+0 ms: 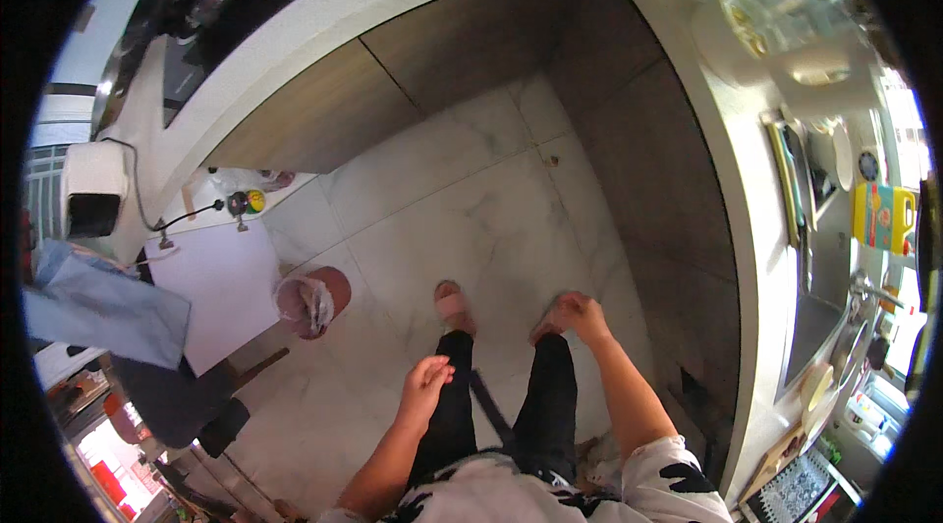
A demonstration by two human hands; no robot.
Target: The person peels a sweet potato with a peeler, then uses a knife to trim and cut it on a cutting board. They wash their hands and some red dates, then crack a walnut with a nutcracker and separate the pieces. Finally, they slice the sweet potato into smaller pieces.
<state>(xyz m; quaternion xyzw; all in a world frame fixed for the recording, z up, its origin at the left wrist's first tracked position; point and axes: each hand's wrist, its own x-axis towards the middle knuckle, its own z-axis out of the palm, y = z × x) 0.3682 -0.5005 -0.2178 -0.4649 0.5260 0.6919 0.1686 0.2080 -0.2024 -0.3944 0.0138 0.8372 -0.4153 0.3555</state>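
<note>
My left hand hangs in front of my left leg with its fingers loosely curled, and nothing shows in it. Above my right slipper, my right hand is held with its fingers drawn together; no object can be made out in it. Both hands are well away from the counters. Beneath them are my black trousers, my left slipper and the marble-look tile floor. A dark strap hangs between my legs.
A lined pink waste bin stands to the left, near a white sheet with clips and a blue cloth-like item. Dark cabinets border the floor. On the right counter are a sink and a yellow jug.
</note>
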